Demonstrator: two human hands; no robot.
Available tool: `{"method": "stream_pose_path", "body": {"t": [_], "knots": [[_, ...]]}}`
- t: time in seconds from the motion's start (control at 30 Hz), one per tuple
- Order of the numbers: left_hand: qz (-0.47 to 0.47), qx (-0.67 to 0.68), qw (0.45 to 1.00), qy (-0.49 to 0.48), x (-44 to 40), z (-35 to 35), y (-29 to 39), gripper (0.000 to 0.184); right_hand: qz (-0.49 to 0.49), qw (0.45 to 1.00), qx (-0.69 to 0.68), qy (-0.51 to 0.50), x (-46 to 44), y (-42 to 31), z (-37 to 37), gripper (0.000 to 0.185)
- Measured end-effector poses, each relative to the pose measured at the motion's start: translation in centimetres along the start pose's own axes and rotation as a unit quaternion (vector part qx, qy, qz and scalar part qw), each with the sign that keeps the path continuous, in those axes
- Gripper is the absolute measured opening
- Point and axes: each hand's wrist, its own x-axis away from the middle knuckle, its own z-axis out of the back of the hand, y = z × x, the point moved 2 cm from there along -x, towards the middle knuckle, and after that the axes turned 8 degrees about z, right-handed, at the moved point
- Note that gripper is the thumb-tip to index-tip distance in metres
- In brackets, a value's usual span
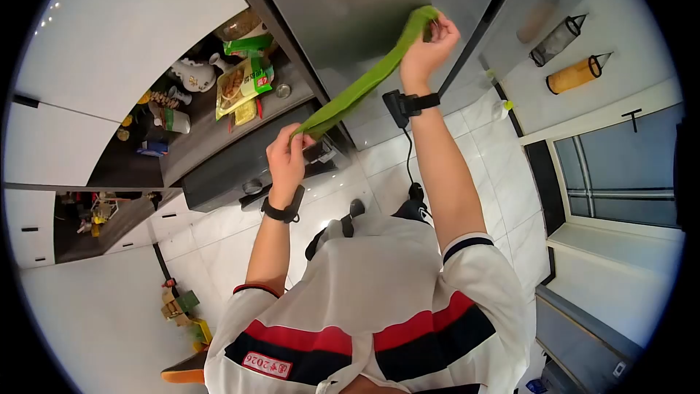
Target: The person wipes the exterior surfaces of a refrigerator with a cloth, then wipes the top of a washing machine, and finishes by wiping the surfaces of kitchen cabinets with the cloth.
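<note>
Right hand [430, 51] is mostly closed, thumb and fingertips pinching one end of a green cloth [368, 80], with the fingers curled in around it. Left hand [286, 159] has the other end pinched between thumb and fingers, so it's nearly closed as well. Can't really tell how tight either grip is, and neither hand is spread out.

The cloth itself is bright green, pulled into a long narrow strip, and it runs on a slant between the two hands. Right-hand end is farther out from the body, left-hand end is closer in. It looks bunched or folded lengthwise, a bit wider along the middle, with soft edges. It's up in the air in front of a big shiny grey panel [350, 22], and there's a darker greenish patch on that panel near the cloth. Can't tell if the cloth is touching the panel.

Off to the left of the cloth is an open shelf [211, 131] with a white vase [194, 75], some green and yellow packets [248, 86] and a little round glass thing [284, 90]. Both wrists have black straps on, and a black cable [410, 153] hangs down from the right one [410, 106]. Floor [481, 157] is pale tile with grey veins
</note>
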Motion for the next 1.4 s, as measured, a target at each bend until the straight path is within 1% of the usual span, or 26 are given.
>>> {"method": "stream_pose_path", "body": {"t": [0.1, 0.13, 0.23, 0.27, 0.37, 0.43, 0.47, 0.57, 0.67, 0.7, 0.77, 0.8, 0.83, 0.87, 0.9, 0.97, 1.0, 1.1, 1.17, 1.2, 1.3, 1.4], "knots": [[0.011, 0.033, 0.999, 0.022, -0.5, 0.2, 0.3, 0.015, 0.089, 0.996, 0.007, 0.000, -0.4, -0.8, -2.1, 0.029], [0.005, 0.038, 0.999, 0.026, -0.6, 0.2, 0.0, 0.015, 0.118, 0.990, 0.070, -0.018, -0.6, -1.0, -2.3, 0.022], [0.018, 0.050, 0.998, 0.032, -1.0, 0.0, 0.1, 0.014, 0.122, 0.981, 0.146, -0.035, -0.2, -1.5, -2.9, 0.019], [0.013, 0.028, 0.999, 0.022, -1.1, -0.1, 0.3, 0.014, 0.109, 0.986, 0.123, -0.027, -0.2, -1.3, -2.9, 0.016], [0.001, -0.026, 1.000, 0.010, -1.5, -0.4, 1.6, 0.012, 0.129, 0.980, 0.138, -0.059, -0.2, -1.2, -2.5, 0.015], [-0.018, -0.042, 0.999, 0.017, -1.8, -1.1, 2.2, 0.012, 0.159, 0.969, 0.156, -0.107, 0.2, -1.2, -1.7, 0.013], [-0.021, -0.030, 0.999, 0.026, -2.1, -1.4, 2.3, 0.013, 0.175, 0.962, 0.164, -0.131, 0.6, -1.2, -1.2, 0.012], [-0.082, -0.073, 0.993, 0.033, -3.1, -2.5, 4.3, 0.015, 0.141, 0.942, 0.084, -0.292, 2.2, -1.8, 0.2, 0.015], [-0.115, -0.133, 0.984, 0.034, -3.6, -2.9, 6.9, 0.017, 0.108, 0.893, 0.041, -0.434, 4.1, -2.5, 1.7, 0.026], [-0.169, -0.119, 0.977, 0.062, -4.0, -3.0, 7.2, 0.017, 0.108, 0.887, 0.030, -0.448, 4.4, -3.0, 2.3, 0.029], [-0.178, -0.103, 0.976, 0.075, -4.4, -2.6, 7.9, 0.017, 0.111, 0.872, 0.010, -0.477, 4.4, -3.7, 3.5, 0.035], [-0.174, -0.075, 0.979, 0.074, -4.6, -2.5, 8.5, 0.016, 0.140, 0.866, 0.025, -0.480, 4.2, -4.1, 4.0, 0.043], [-0.170, -0.047, 0.982, 0.073, -4.7, -2.4, 9.3, 0.017, 0.136, 0.866, 0.042, -0.480, 4.1, -4.1, 4.6, 0.041], [-0.220, -0.103, 0.966, 0.088, -4.9, -2.3, 10.7, 0.018, 0.131, 0.866, 0.058, -0.479, 4.2, -3.9, 5.3, 0.040], [-0.218, -0.078, 0.969, 0.086, -5.0, -2.5, 10.9, 0.018, 0.127, 0.866, 0.074, -0.478, 4.2, -3.5, 5.9, 0.038], [-0.193, -0.107, 0.969, 0.112, -5.2, -2.4, 10.8, 0.018, 0.095, 0.841, 0.078, -0.527, 4.8, -0.9, 7.2, 0.031], [-0.191, -0.093, 0.968, 0.131, -5.3, -2.6, 10.8, 0.017, 0.078, 0.827, 0.079, -0.551, 4.5, -0.8, 7.4, 0.028], [-0.175, -0.055, 0.966, 0.182, -6.2, -3.5, 10.8, 0.014, 0.027, 0.867, 0.064, -0.494, 3.4, -1.0, 8.5, 0.018], [-0.150, -0.039, 0.965, 0.210, -6.6, -3.5, 10.7, 0.014, 0.031, 0.858, 0.072, -0.507, 2.3, -0.9, 9.3, 0.019], [-0.162, -0.039, 0.963, 0.210, -6.9, -3.3, 10.6, 0.015, 0.033, 0.854, 0.076, -0.514, 1.7, -0.9, 9.7, 0.020], [-0.136, -0.031, 0.965, 0.220, -7.7, -3.1, 9.8, 0.016, 0.093, 0.837, 0.068, -0.535, 0.1, -1.1, 10.5, 0.020], [-0.122, -0.017, 0.966, 0.226, -8.2, -2.8, 9.2, 0.016, -0.015, 0.844, 0.113, -0.525, -0.7, -1.3, 11.3, 0.019]]}}
